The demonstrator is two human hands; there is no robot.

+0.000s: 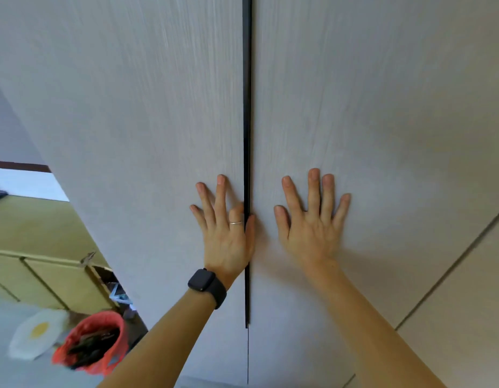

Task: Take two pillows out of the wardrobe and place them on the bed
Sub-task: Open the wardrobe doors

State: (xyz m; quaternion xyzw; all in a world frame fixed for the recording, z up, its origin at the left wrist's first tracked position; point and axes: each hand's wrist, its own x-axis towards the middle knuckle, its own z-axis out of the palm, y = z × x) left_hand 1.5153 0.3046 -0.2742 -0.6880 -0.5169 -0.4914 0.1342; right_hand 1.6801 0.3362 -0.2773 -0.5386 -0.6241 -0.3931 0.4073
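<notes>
Two pale grey wood-grain wardrobe doors fill the view, the left door point(147, 121) and the right door point(382, 107), meeting at a dark vertical handle strip point(247, 107). My left hand point(226, 228), with a ring and a black watch on the wrist, lies flat on the left door, its index finger and thumb at the dark strip. My right hand point(312, 219) rests flat with fingers spread on the right door. Both doors look shut. No pillow and no bed are in view.
At the lower left stand a red mesh basket point(94, 343) with dark items, a white and yellow egg-shaped cushion point(35, 331) on the floor, and a yellowish low cabinet point(46, 270). A further door panel point(466, 275) lies to the right.
</notes>
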